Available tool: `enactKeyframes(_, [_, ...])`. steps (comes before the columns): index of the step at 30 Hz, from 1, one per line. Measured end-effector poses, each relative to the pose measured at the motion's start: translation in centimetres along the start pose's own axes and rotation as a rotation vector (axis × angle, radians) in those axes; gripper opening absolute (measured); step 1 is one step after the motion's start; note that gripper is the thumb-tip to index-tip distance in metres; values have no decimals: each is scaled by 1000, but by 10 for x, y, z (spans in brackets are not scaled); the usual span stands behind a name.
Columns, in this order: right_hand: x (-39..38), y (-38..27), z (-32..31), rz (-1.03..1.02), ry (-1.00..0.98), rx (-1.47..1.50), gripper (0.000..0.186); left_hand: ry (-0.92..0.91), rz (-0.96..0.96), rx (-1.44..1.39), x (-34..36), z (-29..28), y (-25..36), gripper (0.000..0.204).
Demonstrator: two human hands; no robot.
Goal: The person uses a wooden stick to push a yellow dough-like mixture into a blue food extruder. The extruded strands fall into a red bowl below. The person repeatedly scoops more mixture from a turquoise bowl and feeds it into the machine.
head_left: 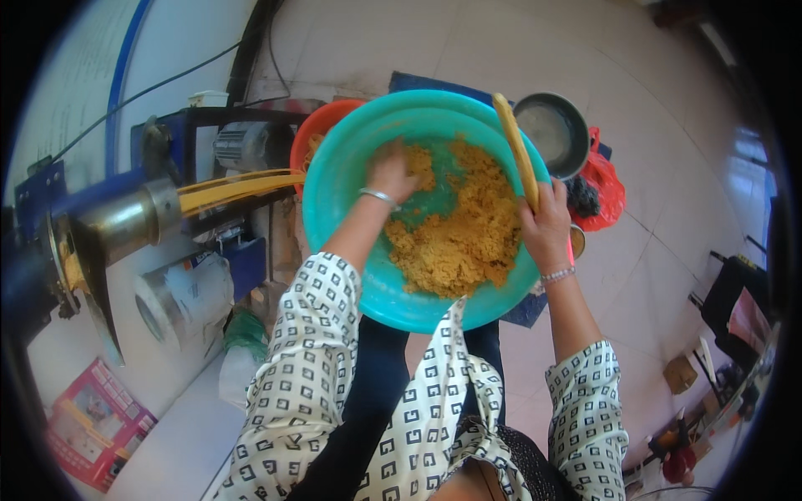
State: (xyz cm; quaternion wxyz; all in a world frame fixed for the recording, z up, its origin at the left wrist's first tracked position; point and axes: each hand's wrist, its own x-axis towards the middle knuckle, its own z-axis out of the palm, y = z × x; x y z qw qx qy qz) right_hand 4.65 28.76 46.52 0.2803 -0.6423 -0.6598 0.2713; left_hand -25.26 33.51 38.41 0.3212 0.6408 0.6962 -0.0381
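A big turquoise plastic basin (334, 234) holds crumbly yellow dough (476, 234), heaped mostly along its right and near sides. My left hand (393, 174) reaches inside by the far left wall, thumb apart from the fingers, beside a smaller yellow clump (420, 165). Its fingertips are blurred, and no object shows in its grasp. At the right rim my right hand (547, 225) is closed around the lower end of a wooden stick (516, 146) and rests against the basin. The stick slants up and away along the rim.
To the left, a machine with a metal nozzle (159, 213) extrudes yellow strands (238, 190) toward an orange basin (334, 113). Past the turquoise basin's right rim are a dark-rimmed pan (553, 129) of pale contents and a red plastic bag (603, 192). A black chair-like object (735, 301) stands at right.
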Motion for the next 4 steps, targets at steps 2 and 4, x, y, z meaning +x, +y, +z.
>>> enactKeyframes(2, [-4, 0, 0, 13, 1, -23, 25, -121, -16, 62, -4, 6, -25, 93])
enactKeyframes(4, [-4, 4, 1, 34, -4, -49, 24, -94, 36, 61, 1, 7, -31, 95])
